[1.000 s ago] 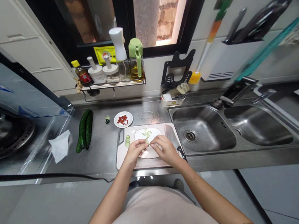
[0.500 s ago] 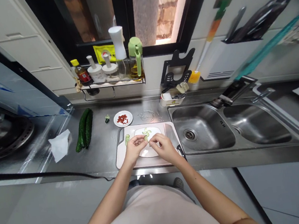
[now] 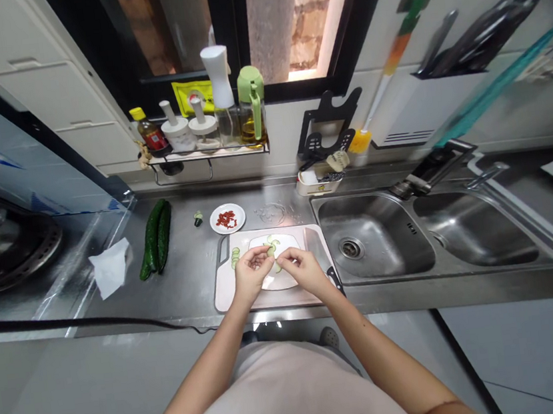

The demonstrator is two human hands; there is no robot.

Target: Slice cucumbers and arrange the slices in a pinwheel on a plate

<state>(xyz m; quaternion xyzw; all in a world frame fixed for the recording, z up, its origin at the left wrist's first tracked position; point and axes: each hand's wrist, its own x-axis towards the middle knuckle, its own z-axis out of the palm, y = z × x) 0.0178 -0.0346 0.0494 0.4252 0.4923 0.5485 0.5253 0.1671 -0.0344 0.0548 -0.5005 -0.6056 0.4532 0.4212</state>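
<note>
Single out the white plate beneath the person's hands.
The squarish plate on the cutting board, with pale green slices on it. The other plate is round, holds red pieces and stands on the steel counter.

Left hand point(image 3: 254, 270) pinches a cucumber slice point(image 3: 270, 251) over white plate point(image 3: 279, 283); right hand point(image 3: 302, 268) fingertips close by, contact unclear. Plate sits mid cutting board point(image 3: 226, 296), other slices point(image 3: 274, 241) toward plate's far edge. Cucumber rounds point(image 3: 235, 258) by board's left edge, knife handle point(image 3: 334, 280) at its right edge, near corner. Small dish point(image 3: 214, 222) of red pieces point(image 3: 226, 220) just past board's far edge. Two whole cucumbers point(image 3: 163, 237) toward counter's point(image 3: 190, 264) left.
</note>
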